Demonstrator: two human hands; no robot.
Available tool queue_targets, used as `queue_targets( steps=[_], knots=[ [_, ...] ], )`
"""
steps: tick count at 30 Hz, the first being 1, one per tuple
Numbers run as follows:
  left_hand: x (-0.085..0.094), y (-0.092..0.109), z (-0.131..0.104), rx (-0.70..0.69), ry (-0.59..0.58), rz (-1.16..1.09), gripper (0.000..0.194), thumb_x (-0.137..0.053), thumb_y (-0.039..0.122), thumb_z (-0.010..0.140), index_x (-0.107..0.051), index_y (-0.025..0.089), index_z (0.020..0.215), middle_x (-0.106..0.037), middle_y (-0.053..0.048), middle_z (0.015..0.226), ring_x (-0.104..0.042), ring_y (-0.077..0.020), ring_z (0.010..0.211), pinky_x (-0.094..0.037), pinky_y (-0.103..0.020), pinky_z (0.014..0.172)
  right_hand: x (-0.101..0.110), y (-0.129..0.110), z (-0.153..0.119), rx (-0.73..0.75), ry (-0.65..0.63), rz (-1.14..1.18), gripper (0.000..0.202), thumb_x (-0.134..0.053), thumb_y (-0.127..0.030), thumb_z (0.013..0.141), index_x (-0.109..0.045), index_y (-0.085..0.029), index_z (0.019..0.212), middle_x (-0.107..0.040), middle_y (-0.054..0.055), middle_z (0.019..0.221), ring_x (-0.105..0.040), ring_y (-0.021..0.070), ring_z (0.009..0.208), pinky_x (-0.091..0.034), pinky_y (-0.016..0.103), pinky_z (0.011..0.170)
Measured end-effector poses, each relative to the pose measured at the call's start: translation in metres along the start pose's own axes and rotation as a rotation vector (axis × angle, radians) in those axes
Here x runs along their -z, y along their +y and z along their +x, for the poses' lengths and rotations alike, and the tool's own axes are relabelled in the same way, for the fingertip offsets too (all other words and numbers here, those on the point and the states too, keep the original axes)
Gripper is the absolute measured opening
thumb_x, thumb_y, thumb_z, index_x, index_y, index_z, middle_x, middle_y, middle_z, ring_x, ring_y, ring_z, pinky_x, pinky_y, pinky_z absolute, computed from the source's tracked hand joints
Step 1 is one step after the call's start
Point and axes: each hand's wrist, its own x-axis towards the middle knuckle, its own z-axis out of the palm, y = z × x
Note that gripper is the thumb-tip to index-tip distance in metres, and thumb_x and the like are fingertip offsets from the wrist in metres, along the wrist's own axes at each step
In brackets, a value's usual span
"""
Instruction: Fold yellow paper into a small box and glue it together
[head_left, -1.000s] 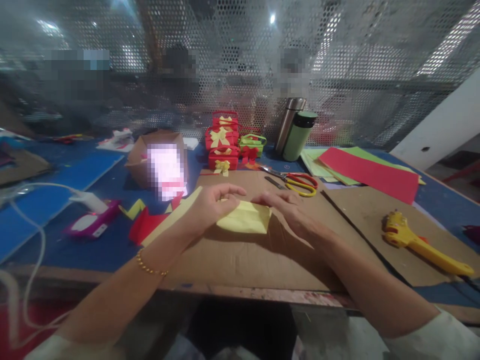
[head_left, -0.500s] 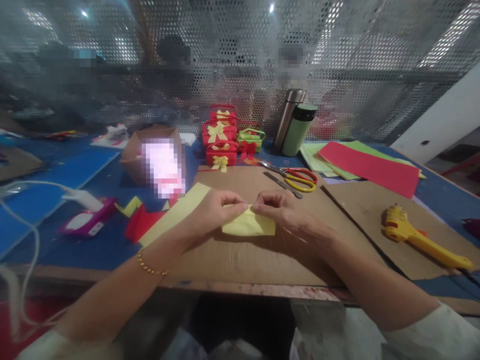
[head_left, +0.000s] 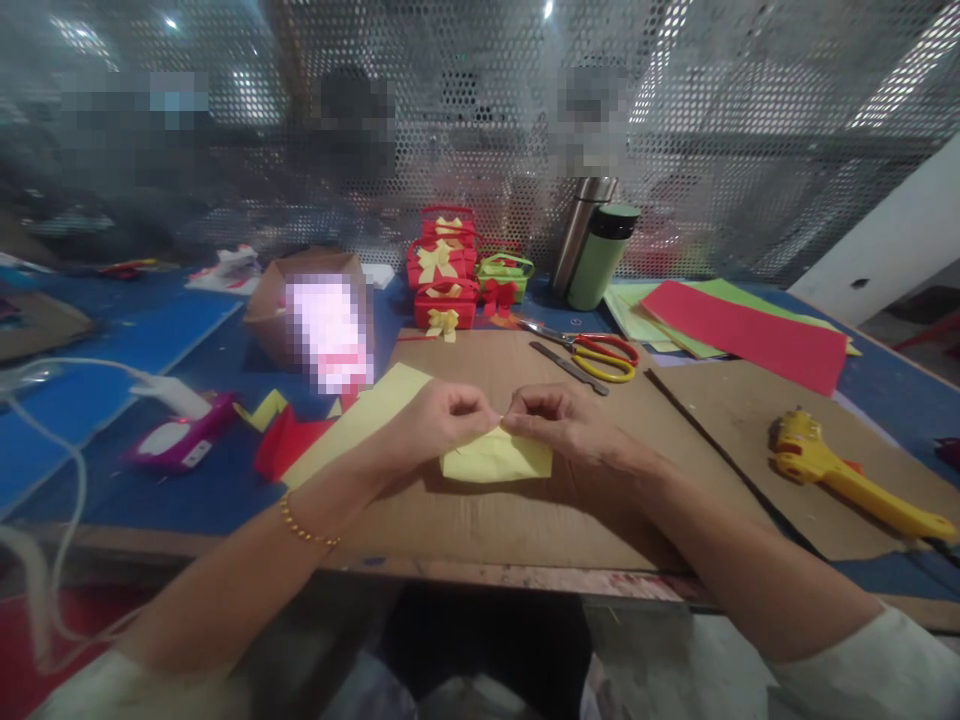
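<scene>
Between my two hands is a folded piece of yellow paper, its lower part hanging toward me over the cardboard sheet. My left hand is closed, thumb and fingers pinching the paper's upper edge. Close beside it, my right hand pinches the same edge, the fingertips of both hands nearly touching. The fingers hide most of the fold. Left of my left hand lies a longer yellow paper strip. A red folded paper piece is partly under that strip.
Scissors and a dark blade lie beyond my right hand. A yellow glue gun rests at right, near red paper. Small red boxes with bows, a green bottle and a paper-lined container stand behind.
The hands keep their pinch on the yellow paper, fingertips slightly closer to each other. More of the paper's front face hangs below them. The view has shifted slightly.
</scene>
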Motion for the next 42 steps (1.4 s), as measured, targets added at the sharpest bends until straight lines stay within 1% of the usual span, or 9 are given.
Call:
queue_targets(
  steps=[6,11,22,28,31,35,38,40,42],
  knots=[
    [0.018,-0.007,0.005,-0.032,0.094,0.152,0.036,-0.067,0.049,0.083,-0.067,0.016,0.07,-0.058,0.001,0.065,-0.049,-0.0113,0.062,-0.035,-0.025,0.056,0.005,0.004,0.002,-0.005,0.041,0.035,0.036,-0.068,-0.049,0.081,-0.06,-0.017,0.067,-0.049,-0.002,0.062,-0.042,0.0104,0.059,-0.029,0.025,0.054],
    [0.026,-0.014,0.008,-0.05,0.059,0.217,0.033,-0.071,0.048,0.08,-0.073,0.016,0.074,-0.065,-0.002,0.069,-0.055,-0.0134,0.064,-0.039,-0.025,0.057,0.005,0.004,0.003,-0.013,0.015,0.057,0.041,-0.07,-0.055,0.079,-0.059,-0.018,0.067,-0.048,-0.003,0.062,-0.041,0.0102,0.058,-0.028,0.025,0.052],
    [0.024,-0.014,0.007,-0.044,0.078,0.196,0.031,-0.066,0.043,0.083,-0.068,0.016,0.068,-0.058,0.001,0.063,-0.05,-0.0112,0.061,-0.035,-0.026,0.058,0.006,0.003,0.002,0.046,-0.004,-0.011,0.034,-0.065,-0.048,0.083,-0.058,-0.018,0.068,-0.048,-0.002,0.064,-0.041,0.0104,0.06,-0.029,0.025,0.054],
    [0.02,-0.012,0.006,-0.034,-0.003,0.205,0.034,-0.066,0.048,0.085,-0.073,0.015,0.08,-0.065,-0.002,0.073,-0.054,-0.013,0.067,-0.038,-0.026,0.06,0.006,0.002,0.003,0.042,-0.015,-0.045,0.04,-0.065,-0.053,0.083,-0.056,-0.018,0.067,-0.047,-0.002,0.062,-0.041,0.0105,0.059,-0.029,0.025,0.054],
    [0.014,-0.009,0.004,-0.005,-0.027,0.187,0.029,-0.066,0.043,0.084,-0.071,0.015,0.075,-0.062,-0.001,0.069,-0.051,-0.0119,0.063,-0.035,-0.025,0.056,0.002,-0.001,0.002,0.015,-0.025,-0.059,0.04,-0.066,-0.053,0.082,-0.058,-0.018,0.066,-0.049,-0.002,0.062,-0.042,0.0104,0.059,-0.03,0.025,0.053],
    [0.013,-0.007,0.003,-0.003,0.023,0.192,0.028,-0.065,0.039,0.083,-0.069,0.015,0.07,-0.058,0.001,0.063,-0.048,-0.0109,0.058,-0.032,-0.024,0.053,-0.002,-0.001,0.002,-0.04,0.016,-0.003,0.044,-0.066,-0.057,0.083,-0.058,-0.018,0.064,-0.05,-0.001,0.06,-0.043,0.011,0.058,-0.031,0.025,0.052],
    [0.019,-0.01,0.005,-0.028,0.075,0.237,0.028,-0.065,0.04,0.083,-0.072,0.015,0.072,-0.06,0.0,0.064,-0.049,-0.0113,0.059,-0.034,-0.024,0.053,0.002,0.0,0.002,-0.061,0.105,0.064,0.053,-0.058,-0.067,0.087,-0.061,-0.018,0.067,-0.055,0.001,0.063,-0.049,0.0132,0.06,-0.035,0.027,0.055],
    [0.023,-0.012,0.007,-0.043,0.109,0.261,0.028,-0.065,0.04,0.084,-0.073,0.016,0.072,-0.06,0.001,0.064,-0.05,-0.0112,0.059,-0.034,-0.024,0.054,0.006,-0.001,0.002,-0.058,0.155,0.028,0.06,-0.051,-0.072,0.089,-0.065,-0.017,0.07,-0.059,0.003,0.068,-0.052,0.0148,0.064,-0.038,0.028,0.059],
    [0.025,-0.013,0.008,-0.061,0.137,0.281,0.029,-0.064,0.04,0.084,-0.073,0.016,0.071,-0.06,0.001,0.064,-0.049,-0.0108,0.059,-0.034,-0.024,0.054,0.009,-0.002,0.003,-0.051,0.124,-0.042,0.064,-0.045,-0.074,0.091,-0.066,-0.016,0.072,-0.06,0.004,0.069,-0.053,0.0154,0.066,-0.038,0.029,0.061]
  ],
)
